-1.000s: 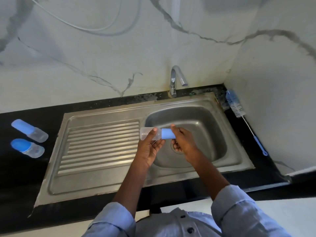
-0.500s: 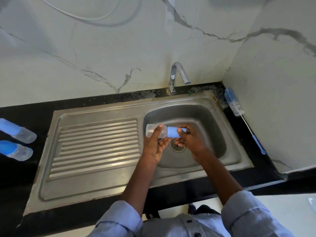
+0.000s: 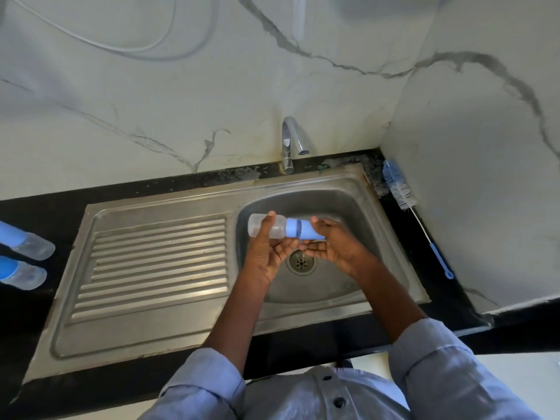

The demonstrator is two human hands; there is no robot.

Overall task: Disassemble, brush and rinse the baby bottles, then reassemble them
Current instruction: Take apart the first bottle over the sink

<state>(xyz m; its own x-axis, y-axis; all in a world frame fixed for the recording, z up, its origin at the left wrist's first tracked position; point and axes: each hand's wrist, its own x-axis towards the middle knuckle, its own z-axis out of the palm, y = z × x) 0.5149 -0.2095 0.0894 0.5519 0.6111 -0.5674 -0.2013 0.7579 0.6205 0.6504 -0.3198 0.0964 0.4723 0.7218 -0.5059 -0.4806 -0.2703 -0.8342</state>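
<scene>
Your left hand point(image 3: 266, 250) has its grip curled round the clear plastic body of the baby bottle point(image 3: 272, 227), held sideways over the stainless steel sink basin point(image 3: 357, 213), while your right hand point(image 3: 331, 247) wraps its grip on the blue cap point(image 3: 306, 230). Likely risk: the smooth clear body slips or spins in your left grip when you twist, so the cap won't release, or it pops off and drops towards the drain point(image 3: 301, 262). The blue-handled bottle brush point(image 3: 403, 197) lies on the black worktop point(image 3: 448, 286) at the right, two more blue-capped bottles point(image 3: 25, 245) far left.
</scene>
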